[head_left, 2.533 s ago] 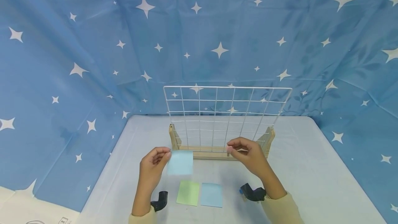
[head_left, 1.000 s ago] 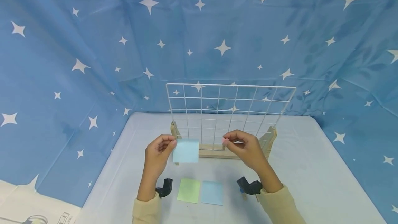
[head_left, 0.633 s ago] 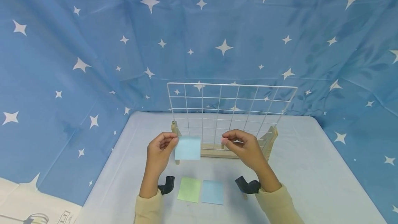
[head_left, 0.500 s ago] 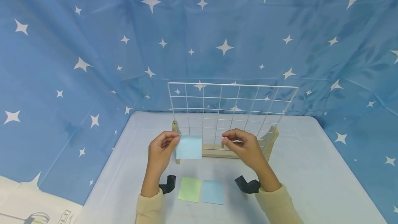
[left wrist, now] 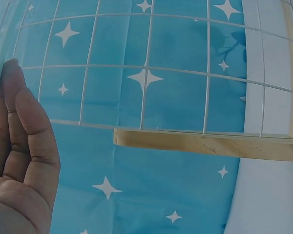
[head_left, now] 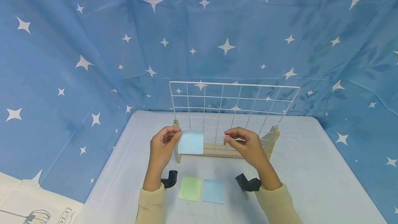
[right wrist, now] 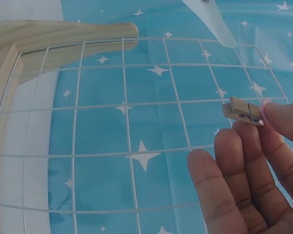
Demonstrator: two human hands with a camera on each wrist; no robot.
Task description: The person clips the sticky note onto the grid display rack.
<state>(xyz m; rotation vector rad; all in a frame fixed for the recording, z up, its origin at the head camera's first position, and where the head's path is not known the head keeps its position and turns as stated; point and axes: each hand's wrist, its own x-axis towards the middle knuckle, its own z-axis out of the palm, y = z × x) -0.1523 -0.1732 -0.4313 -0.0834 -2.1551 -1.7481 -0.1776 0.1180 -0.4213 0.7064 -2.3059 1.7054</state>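
Observation:
My left hand [head_left: 163, 144] pinches a light blue sticky note [head_left: 190, 142] by its upper left corner. The note hangs flat in front of the lower left of the white wire grid [head_left: 234, 84]. My right hand [head_left: 247, 144] pinches a small wooden clothespin [right wrist: 241, 111] with a bit of pink on it, between thumb and fingers, before the grid's lower right part. In the right wrist view the clothespin's tip points toward the wires. A corner of pale paper [right wrist: 217, 22] shows at the top there. The left wrist view shows my left fingers [left wrist: 31, 126] beside the grid.
A wooden base [head_left: 217, 152] holds the grid upright, leaning back. A green sticky note [head_left: 190, 188] and a blue note [head_left: 213, 191] lie on the white table [head_left: 298, 168] between my forearms. A small wooden piece [head_left: 246, 195] lies under the right wrist. A starry blue curtain [head_left: 199, 27] hangs behind.
My left hand has raised the light blue note and brought it rightward, up to the grid. My right hand, still pinching the clothespin, has moved only slightly. The view has shifted a little.

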